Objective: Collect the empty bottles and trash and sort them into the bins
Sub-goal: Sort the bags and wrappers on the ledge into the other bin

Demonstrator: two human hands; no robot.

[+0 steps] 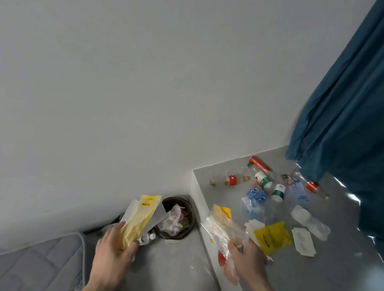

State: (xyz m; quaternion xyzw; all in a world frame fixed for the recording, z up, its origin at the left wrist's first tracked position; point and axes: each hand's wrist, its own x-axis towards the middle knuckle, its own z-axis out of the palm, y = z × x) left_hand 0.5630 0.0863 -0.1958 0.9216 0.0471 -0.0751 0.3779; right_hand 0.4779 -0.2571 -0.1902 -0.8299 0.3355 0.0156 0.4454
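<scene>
From the head camera, looking down into the corner: the left hand has its fingers wrapped round a yellow packet, with pale paper bunched behind it, and holds it up just short of the black bin on the floor. That bin already has crumpled white and red wrappers lying inside, so part of the trash has gone in. A second container seems to sit just left of it, behind the packet, but it's mostly hidden and I can't say what it is.

Over on the right, the right hand is curled around a clear plastic bag with something yellow and red showing through, held above the edge of the grey ledge.

And there's plenty left, I'd say. On the ledge, well beyond the hands, lie a red-labelled bottle, a green-labelled bottle and several more clear ones, tipped on their sides near the blue curtain. A blue wrapper sits among them. Closer in lie another yellow packet and white paper pieces.

My read: both hands are loaded, the bottles aren't yet collected, roughly early to midway.
</scene>
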